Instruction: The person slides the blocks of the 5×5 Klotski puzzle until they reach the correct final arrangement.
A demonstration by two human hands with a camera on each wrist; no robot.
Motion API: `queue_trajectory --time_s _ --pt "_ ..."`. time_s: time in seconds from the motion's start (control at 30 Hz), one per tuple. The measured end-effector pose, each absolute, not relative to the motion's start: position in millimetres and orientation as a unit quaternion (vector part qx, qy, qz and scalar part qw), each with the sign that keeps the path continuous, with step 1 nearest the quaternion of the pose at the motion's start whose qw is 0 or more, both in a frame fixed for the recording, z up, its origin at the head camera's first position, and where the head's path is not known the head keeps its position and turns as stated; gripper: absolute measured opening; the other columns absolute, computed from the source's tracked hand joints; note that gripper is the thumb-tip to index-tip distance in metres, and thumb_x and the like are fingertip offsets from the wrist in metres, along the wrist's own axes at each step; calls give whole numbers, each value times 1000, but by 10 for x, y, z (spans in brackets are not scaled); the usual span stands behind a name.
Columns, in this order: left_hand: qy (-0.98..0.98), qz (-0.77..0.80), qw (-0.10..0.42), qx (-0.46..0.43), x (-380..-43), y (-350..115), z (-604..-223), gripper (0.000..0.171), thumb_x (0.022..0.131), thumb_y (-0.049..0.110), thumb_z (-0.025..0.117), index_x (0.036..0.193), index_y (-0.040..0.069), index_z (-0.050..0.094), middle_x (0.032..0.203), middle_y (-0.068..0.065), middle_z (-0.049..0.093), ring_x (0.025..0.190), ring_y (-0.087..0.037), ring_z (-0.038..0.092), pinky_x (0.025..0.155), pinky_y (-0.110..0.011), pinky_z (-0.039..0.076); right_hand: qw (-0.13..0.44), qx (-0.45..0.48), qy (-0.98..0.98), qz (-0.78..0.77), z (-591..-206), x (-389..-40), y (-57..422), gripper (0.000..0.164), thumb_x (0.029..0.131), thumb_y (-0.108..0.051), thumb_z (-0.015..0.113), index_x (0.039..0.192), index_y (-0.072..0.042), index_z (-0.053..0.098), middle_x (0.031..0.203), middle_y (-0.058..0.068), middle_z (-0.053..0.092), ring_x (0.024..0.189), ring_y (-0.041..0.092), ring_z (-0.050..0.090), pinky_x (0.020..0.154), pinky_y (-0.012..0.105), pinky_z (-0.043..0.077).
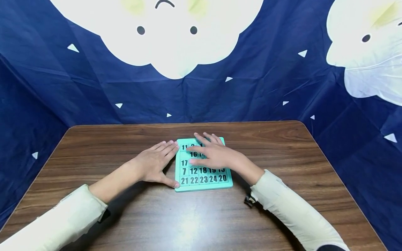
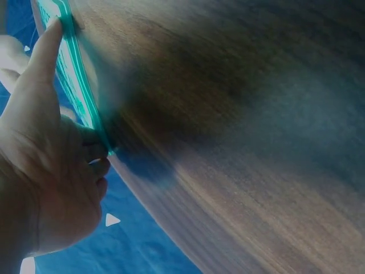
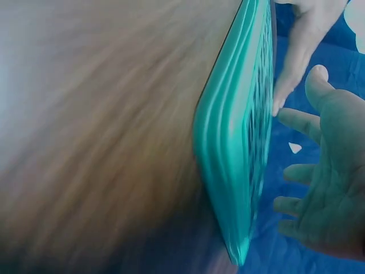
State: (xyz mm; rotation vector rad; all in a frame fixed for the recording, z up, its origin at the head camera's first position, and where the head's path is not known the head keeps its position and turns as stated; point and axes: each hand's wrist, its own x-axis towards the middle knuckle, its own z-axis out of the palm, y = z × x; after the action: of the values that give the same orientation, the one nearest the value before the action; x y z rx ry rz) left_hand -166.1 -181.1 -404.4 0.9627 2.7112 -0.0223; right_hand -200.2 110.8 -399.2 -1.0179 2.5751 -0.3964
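A teal number slide puzzle [image 1: 204, 185] lies on the table, its square tiles printed with black numbers. At its left side is my left hand [image 1: 154, 163], fingers straight and together at the upper left edge, thumb on the near left corner. In the left wrist view the thumb [image 2: 44, 54] lies along the teal rim. My right hand [image 1: 215, 155] is over the upper right of the board with fingers spread, hiding several tiles. From the right wrist view, its fingers [image 3: 299, 174] are extended above the tile face, beside the thick layered rim.
The brown wood-grain table [image 1: 103, 146] has rounded far corners. Dark blue cloth [image 1: 201, 97] with white clouds and small triangles hangs behind it and at both sides. Pale sleeves [image 1: 289, 202] cover both forearms, with a small dark device [image 1: 250, 200] under the right cuff.
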Motion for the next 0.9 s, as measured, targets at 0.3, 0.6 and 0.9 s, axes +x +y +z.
queue_trajectory --time_s 0.3,0.6,0.9 --pt "934 -5 152 322 -1643 -1815 -4039 140 87 96 65 178 -3 25 188 -22 25 177 -40 23 147 -56 21 189 -363 905 -114 -4033 -1991 954 62 115 -70 46 171 -44 49 193 8 5 179 43 -1 146 69 0" --pt "934 -9 144 326 -1651 -1805 -4026 140 87 96 65 178 -2 26 187 -22 25 177 -40 23 147 -56 21 158 -348 914 -133 -3974 -1994 1093 63 114 -67 51 168 -35 57 192 13 10 178 48 2 145 71 -2" --pt "934 -10 152 323 -1670 -1782 -4034 142 86 97 65 178 -3 24 188 -22 22 177 -40 21 147 -55 20 181 -350 910 -130 -4017 -2071 991 71 112 -75 49 174 -40 45 193 10 3 179 46 -2 144 72 -3"
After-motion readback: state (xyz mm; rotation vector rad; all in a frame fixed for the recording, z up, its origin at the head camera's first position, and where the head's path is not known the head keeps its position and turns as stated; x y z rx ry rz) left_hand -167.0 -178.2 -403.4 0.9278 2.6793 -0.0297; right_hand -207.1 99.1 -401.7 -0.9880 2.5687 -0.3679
